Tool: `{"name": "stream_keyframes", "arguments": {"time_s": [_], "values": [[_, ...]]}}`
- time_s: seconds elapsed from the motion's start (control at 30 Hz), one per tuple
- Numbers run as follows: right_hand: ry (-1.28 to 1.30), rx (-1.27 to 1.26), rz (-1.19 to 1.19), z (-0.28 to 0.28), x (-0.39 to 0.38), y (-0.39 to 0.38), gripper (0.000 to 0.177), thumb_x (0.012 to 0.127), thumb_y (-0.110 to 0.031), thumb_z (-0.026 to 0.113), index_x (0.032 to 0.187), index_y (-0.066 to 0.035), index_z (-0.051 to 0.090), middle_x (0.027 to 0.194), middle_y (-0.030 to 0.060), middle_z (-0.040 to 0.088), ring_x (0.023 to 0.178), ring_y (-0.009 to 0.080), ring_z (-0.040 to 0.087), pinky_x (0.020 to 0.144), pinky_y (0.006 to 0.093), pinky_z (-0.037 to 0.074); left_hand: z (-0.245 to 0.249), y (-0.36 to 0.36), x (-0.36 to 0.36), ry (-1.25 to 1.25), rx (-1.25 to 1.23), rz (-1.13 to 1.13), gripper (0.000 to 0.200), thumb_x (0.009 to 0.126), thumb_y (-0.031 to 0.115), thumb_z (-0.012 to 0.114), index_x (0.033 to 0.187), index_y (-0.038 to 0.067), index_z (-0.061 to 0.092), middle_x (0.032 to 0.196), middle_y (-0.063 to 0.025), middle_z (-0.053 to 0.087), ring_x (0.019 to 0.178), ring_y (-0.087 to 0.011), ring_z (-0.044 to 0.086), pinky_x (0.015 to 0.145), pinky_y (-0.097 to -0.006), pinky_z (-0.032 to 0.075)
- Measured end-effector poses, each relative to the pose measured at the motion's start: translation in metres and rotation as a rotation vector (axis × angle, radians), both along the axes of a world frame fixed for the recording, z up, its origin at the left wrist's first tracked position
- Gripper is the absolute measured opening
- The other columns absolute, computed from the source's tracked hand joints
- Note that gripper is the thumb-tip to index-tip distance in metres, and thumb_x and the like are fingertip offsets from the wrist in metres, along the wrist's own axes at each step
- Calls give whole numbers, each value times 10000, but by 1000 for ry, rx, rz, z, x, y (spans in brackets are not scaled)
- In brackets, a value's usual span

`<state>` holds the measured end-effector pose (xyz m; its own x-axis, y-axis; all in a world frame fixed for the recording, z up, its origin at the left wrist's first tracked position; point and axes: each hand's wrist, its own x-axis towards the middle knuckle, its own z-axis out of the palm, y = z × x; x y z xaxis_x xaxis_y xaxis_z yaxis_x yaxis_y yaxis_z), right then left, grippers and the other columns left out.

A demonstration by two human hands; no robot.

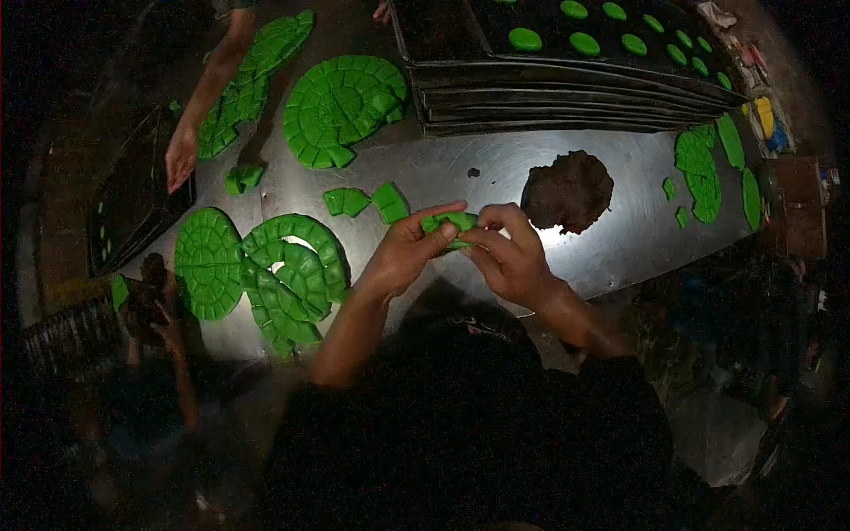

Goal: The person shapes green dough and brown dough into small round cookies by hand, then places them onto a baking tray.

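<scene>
Both of my hands meet over the metal table [425,168], fingers wrapped round a piece of green dough [453,221]. My left hand [412,248] holds its left side with thumb and fingers. On the right, my right hand [513,252] pinches the same piece. Just left of my hands lie two loose green pieces [390,203]. A brown dough lump [568,191] rests on the table right of my right hand. Scored green rounds lie at the left, one whole [208,264] and one partly broken up [297,274]; another round [343,108] is farther back.
Stacked black trays [558,97] stand at the back, green discs [584,43] on the top one. A co-worker's arm [208,97] reaches in at upper left near another dark tray [133,190]. Another person's hands [168,332] are at lower left. Green pieces [699,177] lie at right.
</scene>
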<state>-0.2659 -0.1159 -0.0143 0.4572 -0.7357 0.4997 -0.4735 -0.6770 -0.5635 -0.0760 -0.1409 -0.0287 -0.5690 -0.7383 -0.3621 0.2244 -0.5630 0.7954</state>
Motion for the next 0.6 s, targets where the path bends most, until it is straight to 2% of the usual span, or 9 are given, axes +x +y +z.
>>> {"name": "stream_keyframes", "arguments": {"time_s": [0.07,0.1,0.2,0.23,0.3,0.33,0.43,0.5,0.6], "values": [[-312,232,-237,23,10,12,385,747,-38,695,1099,-14,542,910,106,551,860,196,571,682,316,487,9,11,0,21,-133,69,410,912,171,557,1267,-18,472,1186,-124,546,1064,-176,530,954,-305,407],[-311,223,-233,20,13,15,385,747,-38,695,1099,-14,542,910,106,551,860,196,571,682,316,487,14,19,-2,43,-253,140,393,917,177,549,1250,-22,490,1208,-129,536,1060,-176,530,951,-304,408],[-907,854,-72,18,23,24,293,776,63,644,1042,2,536,965,85,532,856,124,537,712,237,452,27,40,-8,-131,-520,315,447,930,174,521,1319,-18,411,1253,-164,513,1116,-191,507,959,-307,391],[-907,846,-65,17,28,28,293,776,63,644,1042,2,536,965,85,532,856,124,537,712,237,452,35,48,-11,-132,-531,318,447,930,174,521,1319,-18,411,1253,-164,513,1116,-191,507,959,-307,391],[-583,260,-278,8,41,36,221,764,84,635,960,19,558,953,97,537,848,121,537,728,225,447,52,64,-15,-326,-558,352,561,939,190,483,1401,-17,241,1348,-228,406,1238,-251,409,1004,-348,335],[-516,139,-317,2,48,40,205,785,67,607,985,31,580,1009,121,514,875,152,531,750,257,445,39,68,-15,-381,-756,320,691,945,236,439,1426,-26,19,1438,-257,229,1308,-313,295,1036,-378,274],[-389,-34,-243,7,65,58,288,800,33,594,1087,38,566,1075,146,469,920,195,516,775,292,439,39,91,-24,-362,-776,448,746,948,283,407,1406,-45,-81,1480,-257,44,1341,-355,204,1062,-395,219],[-381,-41,-233,7,65,65,388,800,-18,641,1180,-13,560,1144,182,435,980,267,520,767,305,476,35,92,-4,-271,-741,372,762,955,312,387,1393,-53,-118,1481,-261,-19,1352,-374,163,1072,-399,200],[-350,-117,-431,18,49,68,239,831,-35,612,1053,51,595,1008,135,494,891,192,528,747,299,451,53,99,14,231,-476,7,716,954,282,423,1421,-32,-19,1481,-247,70,1362,-337,168,1081,-406,207]]}}
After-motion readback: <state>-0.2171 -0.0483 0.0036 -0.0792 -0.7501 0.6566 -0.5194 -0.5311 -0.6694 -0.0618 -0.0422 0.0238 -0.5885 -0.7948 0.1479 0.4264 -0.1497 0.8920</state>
